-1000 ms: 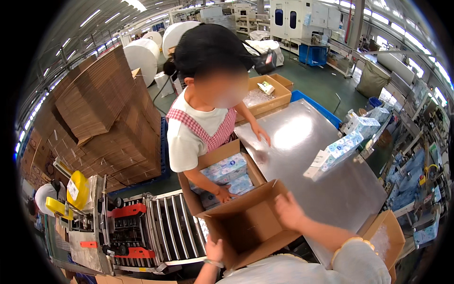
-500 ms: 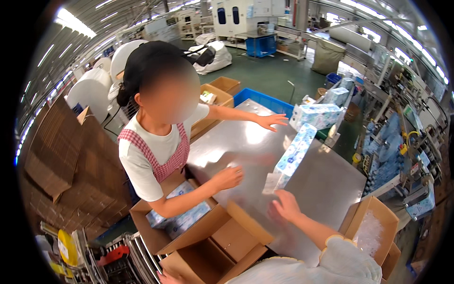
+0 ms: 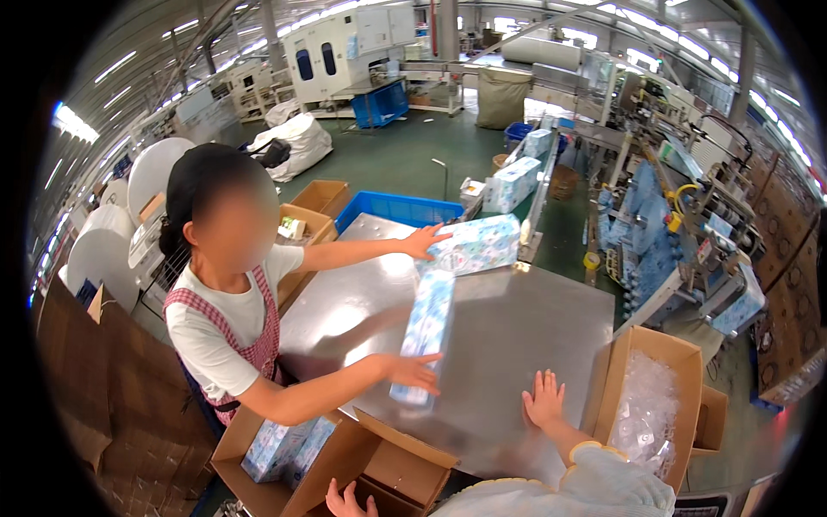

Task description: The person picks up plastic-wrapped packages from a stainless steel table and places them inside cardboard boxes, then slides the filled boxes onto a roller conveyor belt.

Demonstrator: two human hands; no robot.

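Observation:
My right hand (image 3: 544, 401) is open over the metal table (image 3: 508, 345), fingers spread and holding nothing. At the lower edge, my left hand (image 3: 348, 501) shows parted fingers beside an open cardboard carton (image 3: 412, 465), much of which is hidden. To the left, a co-worker's hand (image 3: 413, 372) rests on a long blue-and-white patterned pack (image 3: 428, 319). Their other hand (image 3: 425, 242) touches a second such pack (image 3: 479, 245) at the table's far side. More patterned packs (image 3: 274, 448) stand in a carton (image 3: 239, 428) in front of the co-worker.
Behind the table, a conveyor (image 3: 541, 205) carries further packs (image 3: 512, 184). A blue bin (image 3: 401, 208) sits at the far edge. To my right stands a carton of clear plastic pieces (image 3: 644, 405), with machinery (image 3: 659, 224) beyond it.
The view has turned right. The pack near my right hand is now under the co-worker's hand. A second pack has moved from the conveyor end onto the table. My left hand shows more.

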